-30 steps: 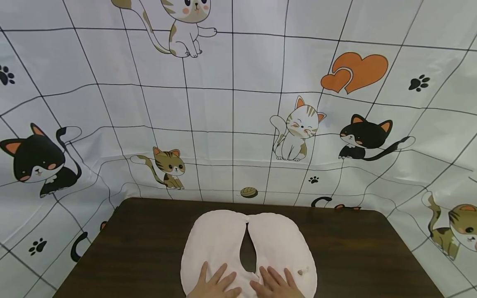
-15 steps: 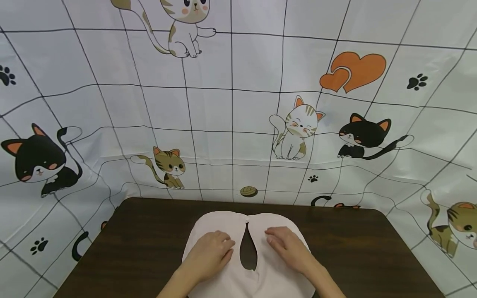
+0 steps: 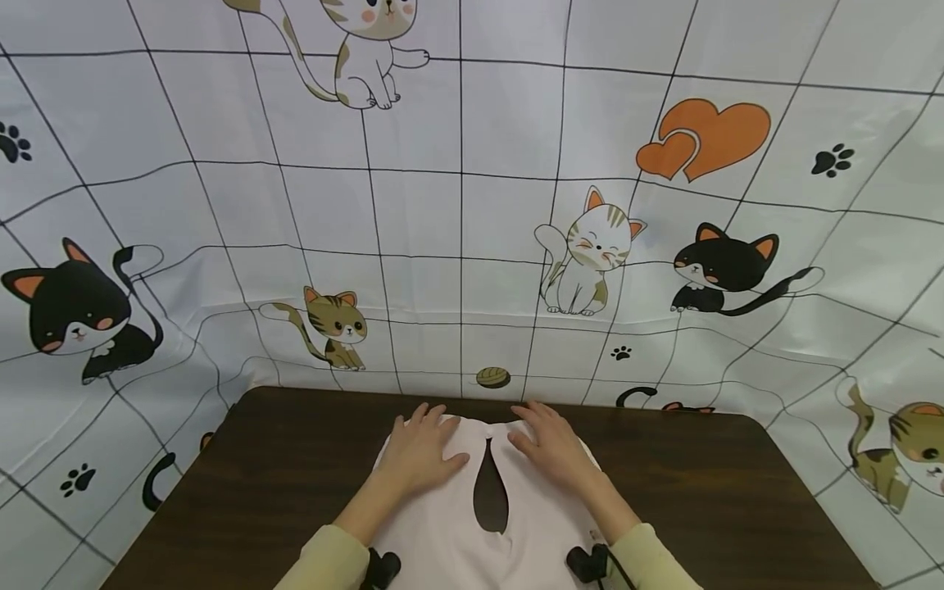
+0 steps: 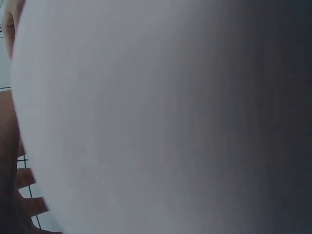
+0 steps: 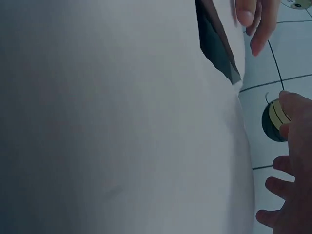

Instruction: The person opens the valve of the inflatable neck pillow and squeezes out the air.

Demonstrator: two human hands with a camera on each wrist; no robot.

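Observation:
A pale pink U-shaped neck pillow [image 3: 479, 508] lies on the dark wooden table [image 3: 280, 475], its two rounded ends at the far side and a teardrop gap down its middle. My left hand [image 3: 420, 451] spreads its fingers over the left far end of the pillow. Over the right far end is my right hand [image 3: 553, 447], fingers extended to the pillow's far edge. In the left wrist view the pillow [image 4: 136, 117] fills most of the picture. The right wrist view shows the right hand's fingers [image 5: 280, 187] spread out past the pillow's edge.
Behind the table hangs a white grid-lined sheet [image 3: 509, 213] printed with cartoon cats, paw prints and orange hearts. It also runs along both sides. Black wrist devices [image 3: 587, 564] sit at the yellow-green sleeves [image 3: 652, 557] near the bottom.
Both hands lay spread on the pillow's near part, then moved away from the body over its middle with bent fingers. Now they are at its far ends, fingers extended.

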